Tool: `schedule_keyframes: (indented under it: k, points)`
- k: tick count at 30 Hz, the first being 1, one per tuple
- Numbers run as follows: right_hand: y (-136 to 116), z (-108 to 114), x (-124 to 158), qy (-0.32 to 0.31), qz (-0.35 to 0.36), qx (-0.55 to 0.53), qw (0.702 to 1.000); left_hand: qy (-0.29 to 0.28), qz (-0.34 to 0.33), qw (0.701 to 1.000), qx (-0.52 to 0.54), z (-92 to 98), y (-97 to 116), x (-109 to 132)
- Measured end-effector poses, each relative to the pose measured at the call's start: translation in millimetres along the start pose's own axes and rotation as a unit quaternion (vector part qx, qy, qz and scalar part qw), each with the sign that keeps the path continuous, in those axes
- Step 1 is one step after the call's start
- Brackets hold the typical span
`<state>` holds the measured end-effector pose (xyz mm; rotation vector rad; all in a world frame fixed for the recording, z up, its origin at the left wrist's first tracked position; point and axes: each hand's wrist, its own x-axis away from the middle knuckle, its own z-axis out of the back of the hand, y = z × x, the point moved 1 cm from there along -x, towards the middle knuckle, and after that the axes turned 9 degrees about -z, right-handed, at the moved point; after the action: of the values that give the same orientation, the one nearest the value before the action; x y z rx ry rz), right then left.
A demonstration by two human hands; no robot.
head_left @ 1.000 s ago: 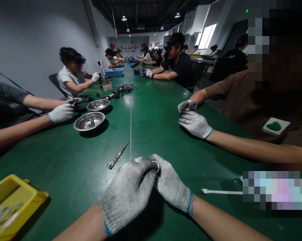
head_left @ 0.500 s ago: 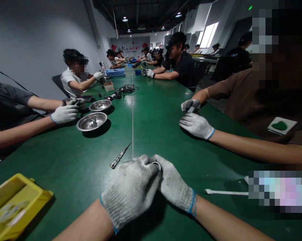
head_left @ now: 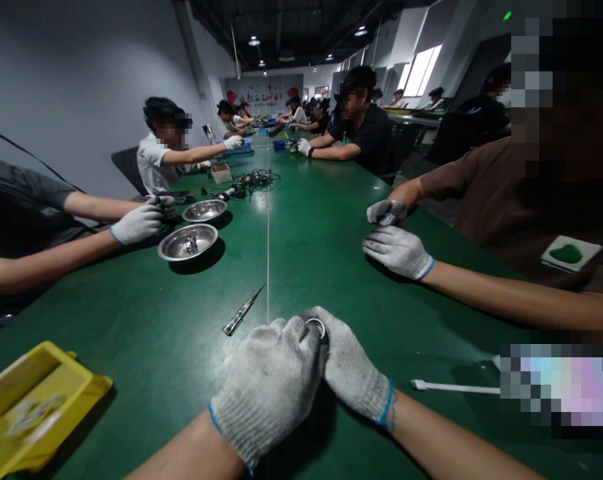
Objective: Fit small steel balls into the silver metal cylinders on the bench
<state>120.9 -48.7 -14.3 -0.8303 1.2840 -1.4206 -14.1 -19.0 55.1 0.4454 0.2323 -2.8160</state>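
Both my hands wear grey-white knit gloves with blue cuffs and meet over the green table (head_left: pixel 301 267). Between their fingertips shows a round metal ring (head_left: pixel 316 327), its lower part hidden by the gloves. My left hand (head_left: pixel 274 387) is closed, its fingers pressed against the ring's left side. On the ring's right side my right hand (head_left: pixel 354 367) is curled round it. A clear-handled screwdriver (head_left: pixel 242 311) lies just beyond my left hand, its tip pointing away to the right.
A yellow tray (head_left: pixel 89 383) with small pale parts sits at the lower left. Two metal bowls (head_left: pixel 169 251) stand farther back left, near a person's gloved hands. At right are another person's gloved hands (head_left: pixel 399 250) and a white cable (head_left: pixel 456 387). Black cables (head_left: pixel 254 181) lie beyond.
More of the ring shows between my fingers. The view has shifted slightly. Farther back on the left, a person in white has stretched an arm toward a blue bin.
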Motion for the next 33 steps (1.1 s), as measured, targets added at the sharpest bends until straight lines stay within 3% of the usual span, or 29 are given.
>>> schedule_keyframes:
  k: [4,10,14,19,26,33]
  points:
    - [-2,0,0,0.001,-0.002,-0.002,1.0,0.0,0.032,0.996,0.085,2.5,-5,2]
    - [-5,0,1,-0.001,-0.009,-0.016,1.0,0.034,0.109,0.967,0.23,0.2,-8,4]
    - [-7,0,1,-0.011,-0.001,-0.011,1.0,0.038,0.102,0.959,0.263,-2.0,-8,4]
    - [-10,0,1,-0.034,0.005,0.01,0.999,0.019,0.067,0.975,0.213,-1.0,-12,6]
    - [-6,0,0,-0.023,0.012,0.024,0.999,-0.007,-0.036,0.999,0.027,7.3,-12,0]
    - [-5,1,-1,-0.013,0.004,0.015,1.0,-0.006,-0.021,0.999,-0.048,2.8,-1,2]
